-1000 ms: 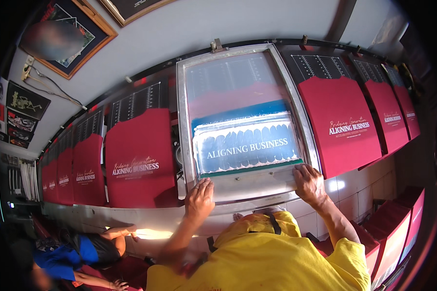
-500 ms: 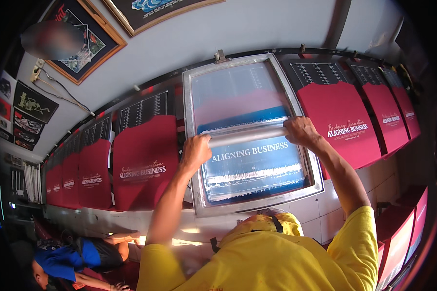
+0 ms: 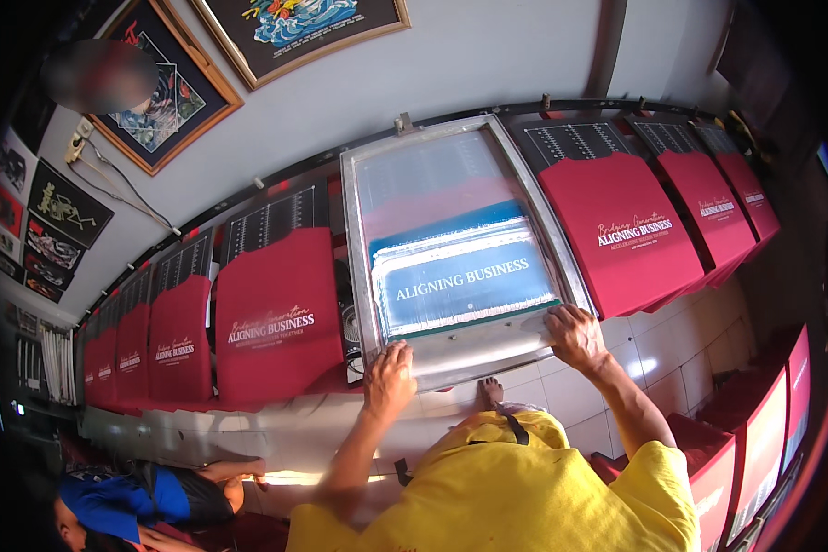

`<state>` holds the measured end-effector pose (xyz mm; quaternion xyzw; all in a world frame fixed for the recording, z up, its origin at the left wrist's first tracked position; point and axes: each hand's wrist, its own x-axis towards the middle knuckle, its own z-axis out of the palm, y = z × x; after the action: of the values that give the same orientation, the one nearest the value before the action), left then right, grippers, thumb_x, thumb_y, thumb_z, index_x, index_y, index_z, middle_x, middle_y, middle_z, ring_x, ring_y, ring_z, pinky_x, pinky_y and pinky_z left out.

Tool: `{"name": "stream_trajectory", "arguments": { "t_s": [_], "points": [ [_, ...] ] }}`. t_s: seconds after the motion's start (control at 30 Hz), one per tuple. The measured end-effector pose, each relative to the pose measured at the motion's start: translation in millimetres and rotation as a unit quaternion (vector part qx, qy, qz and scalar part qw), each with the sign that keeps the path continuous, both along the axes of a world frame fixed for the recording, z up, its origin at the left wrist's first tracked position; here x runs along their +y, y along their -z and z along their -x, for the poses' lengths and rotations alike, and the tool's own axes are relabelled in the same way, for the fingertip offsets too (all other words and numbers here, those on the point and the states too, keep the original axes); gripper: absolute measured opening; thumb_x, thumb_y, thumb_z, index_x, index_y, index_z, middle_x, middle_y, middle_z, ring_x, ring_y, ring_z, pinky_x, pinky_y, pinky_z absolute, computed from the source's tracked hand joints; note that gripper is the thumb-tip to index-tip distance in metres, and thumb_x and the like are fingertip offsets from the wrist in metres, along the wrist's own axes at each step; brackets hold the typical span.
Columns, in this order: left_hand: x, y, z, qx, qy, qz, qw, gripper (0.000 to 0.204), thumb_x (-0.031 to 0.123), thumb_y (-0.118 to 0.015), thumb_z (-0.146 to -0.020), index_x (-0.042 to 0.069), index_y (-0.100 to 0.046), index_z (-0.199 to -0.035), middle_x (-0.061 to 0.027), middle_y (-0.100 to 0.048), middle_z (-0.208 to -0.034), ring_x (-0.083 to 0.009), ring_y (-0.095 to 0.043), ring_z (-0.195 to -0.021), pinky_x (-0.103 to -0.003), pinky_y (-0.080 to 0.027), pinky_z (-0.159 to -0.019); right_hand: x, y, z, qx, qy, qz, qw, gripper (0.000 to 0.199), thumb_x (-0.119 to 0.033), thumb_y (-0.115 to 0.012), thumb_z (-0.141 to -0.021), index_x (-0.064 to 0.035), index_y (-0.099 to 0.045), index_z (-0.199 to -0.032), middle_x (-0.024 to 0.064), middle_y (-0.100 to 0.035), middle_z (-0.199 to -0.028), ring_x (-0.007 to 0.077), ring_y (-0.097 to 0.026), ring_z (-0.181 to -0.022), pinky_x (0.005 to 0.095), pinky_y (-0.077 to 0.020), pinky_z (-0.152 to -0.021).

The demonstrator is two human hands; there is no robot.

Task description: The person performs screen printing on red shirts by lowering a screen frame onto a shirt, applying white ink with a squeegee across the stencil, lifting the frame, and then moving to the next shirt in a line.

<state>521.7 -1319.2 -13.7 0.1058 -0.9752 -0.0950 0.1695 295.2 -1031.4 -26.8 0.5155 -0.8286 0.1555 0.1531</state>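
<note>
A screen-printing frame (image 3: 350, 225) with silvery metal sides lies over a shirt on a pallet in front of me. Its mesh shows a blue stencil area (image 3: 465, 253) with pale lettering and streaks of white ink around it. Across the near end of the mesh lies a wide metal squeegee (image 3: 474, 345) with a green blade edge, tilted low toward me. My left hand (image 3: 391, 379) is closed on its left end, and my right hand (image 3: 576, 339) closes on its right end. Some fingertips are hidden behind the squeegee.
Red shirts (image 3: 276, 294) with white print lie on pallets to the left; more red shirts (image 3: 603, 221) lie to the right. Another rack of red shirts (image 3: 745, 451) stands at the lower right. A person in blue (image 3: 147, 492) is at the lower left. Framed pictures (image 3: 179, 101) hang on the wall.
Both hands have drawn the squeegee toward me, from the middle of the mesh to its near end. It now leans flatter, and the lettering area lies uncovered behind it.
</note>
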Motion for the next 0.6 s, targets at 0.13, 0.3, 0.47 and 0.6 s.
{"name": "stream_trajectory", "arguments": {
  "t_s": [0.13,0.3,0.47,0.6],
  "points": [
    [13,18,-18,-0.058,-0.002,0.046,0.997,0.04,0.002,-0.058,-0.077,-0.002,-0.058,-0.117,-0.0151,-0.057,-0.128,-0.0319,-0.052,-0.123,-0.044,-0.042,-0.103,11,1,-23,-0.022,0.005,-0.023,0.999,0.055,-0.022,-0.083,-0.063,-0.0022,-0.059,-0.108,0.0133,-0.061,-0.112,0.0311,-0.059,-0.106,0.0432,-0.0494,-0.09],
    [26,33,-32,-0.099,0.008,0.035,0.994,0.055,0.007,-0.057,-0.077,-0.006,-0.049,-0.129,-0.0175,-0.046,-0.14,-0.0338,-0.036,-0.136,-0.045,-0.03,-0.113,21,10,-35,-0.063,0.018,-0.064,0.996,0.076,-0.041,-0.084,-0.065,-0.0011,-0.054,-0.122,0.0165,-0.053,-0.127,0.0357,-0.048,-0.122,0.048,-0.041,-0.102],
    [25,7,-39,-0.095,0.052,-0.056,0.993,0.066,0.019,-0.066,-0.079,-0.007,-0.044,-0.135,-0.0222,-0.038,-0.146,-0.0379,-0.034,-0.137,-0.044,-0.032,-0.114,26,-8,-38,-0.133,-0.015,-0.05,0.99,0.067,-0.045,-0.074,-0.08,-0.0024,-0.053,-0.127,0.0189,-0.047,-0.134,0.0369,-0.041,-0.13,0.0486,-0.037,-0.108],
    [-7,11,-39,0.033,-0.028,-0.171,0.984,0.059,0.031,-0.059,-0.092,-0.007,-0.046,-0.136,-0.0254,-0.041,-0.144,-0.0407,-0.037,-0.135,-0.048,-0.03,-0.113,30,1,-8,-0.169,0.097,0.104,0.975,0.042,-0.023,-0.062,-0.092,-0.0003,-0.054,-0.127,0.0212,-0.055,-0.128,0.0386,-0.051,-0.12,0.0464,-0.0433,-0.101]
  ]
}}
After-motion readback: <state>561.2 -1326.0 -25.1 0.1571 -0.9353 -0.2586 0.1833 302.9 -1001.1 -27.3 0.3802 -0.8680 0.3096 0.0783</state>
